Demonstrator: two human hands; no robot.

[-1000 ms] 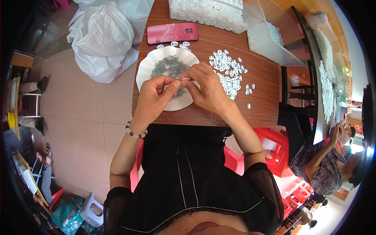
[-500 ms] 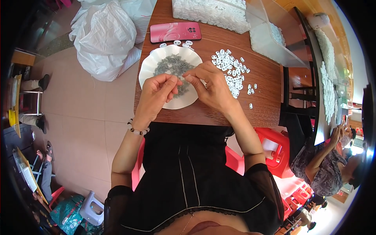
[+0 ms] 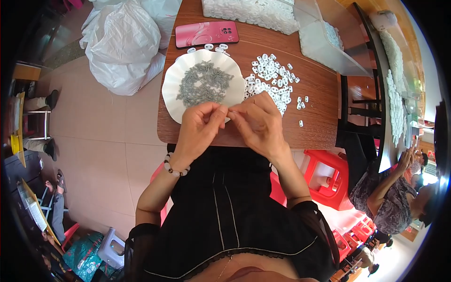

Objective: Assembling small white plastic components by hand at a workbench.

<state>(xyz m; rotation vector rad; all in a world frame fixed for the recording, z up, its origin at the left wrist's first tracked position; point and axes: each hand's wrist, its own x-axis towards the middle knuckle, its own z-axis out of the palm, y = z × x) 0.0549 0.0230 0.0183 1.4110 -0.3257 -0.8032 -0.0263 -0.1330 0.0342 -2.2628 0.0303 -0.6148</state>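
Observation:
My left hand (image 3: 203, 128) and my right hand (image 3: 261, 123) meet fingertip to fingertip over the near rim of a white fluted plate (image 3: 172, 89). Both are closed in a pinch; whatever lies between the fingertips is too small to make out. On the plate is a loose heap of small grey, thin pieces (image 3: 206, 80). Right of it, beside my right hand, many small white oval pieces with two dark holes (image 3: 268, 70) are spread on the brown wooden table (image 3: 314, 134).
Behind the plate lies a pink phone (image 3: 206, 34). Clear bins (image 3: 249, 14) of white pieces stand at the table's far side. A white sack (image 3: 120, 47) is on the floor to the left, a red stool (image 3: 326, 181) to the right. Another person (image 3: 390, 197) sits at the far right.
Both hands have drawn back toward me, from over the middle of the plate to its near rim. Their fingertips, slightly apart before, now meet.

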